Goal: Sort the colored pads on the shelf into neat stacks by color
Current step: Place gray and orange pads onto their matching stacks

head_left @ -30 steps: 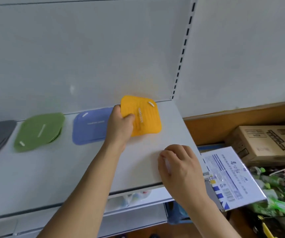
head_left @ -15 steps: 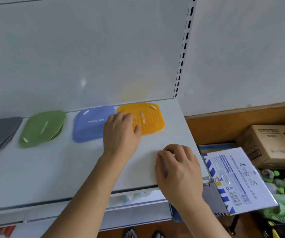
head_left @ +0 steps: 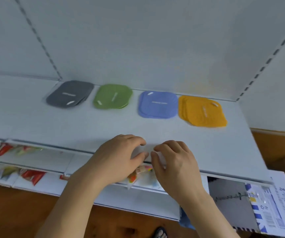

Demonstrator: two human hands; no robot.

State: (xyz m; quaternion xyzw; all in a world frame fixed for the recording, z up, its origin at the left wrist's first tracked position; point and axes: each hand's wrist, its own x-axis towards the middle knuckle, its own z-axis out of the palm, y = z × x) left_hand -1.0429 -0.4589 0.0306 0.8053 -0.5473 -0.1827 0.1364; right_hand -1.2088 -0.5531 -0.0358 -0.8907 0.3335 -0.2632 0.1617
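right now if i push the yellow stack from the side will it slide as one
Probably not: the yellow pads already lie fanned, so they would likely shear apart. They look thin and rubbery, so likely floppy, light, and inclined to drag on the shelf.

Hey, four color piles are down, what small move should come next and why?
Probably square up the orange stack: its pads are fanned out, their edges staggered, while the blue stack sits neater. Both hands, left and right, hold nothing at the shelf's front edge.

hidden: lower pads under the top yellow ribbed square pad point(head_left: 205, 112) | blurred: red snack packets point(head_left: 32, 176) on lower shelves | cut off: blue-and-white printed cardboard box point(head_left: 274, 200) at right edge | unclear: white lettering on blue square pad point(head_left: 158, 104), possibly a brand name
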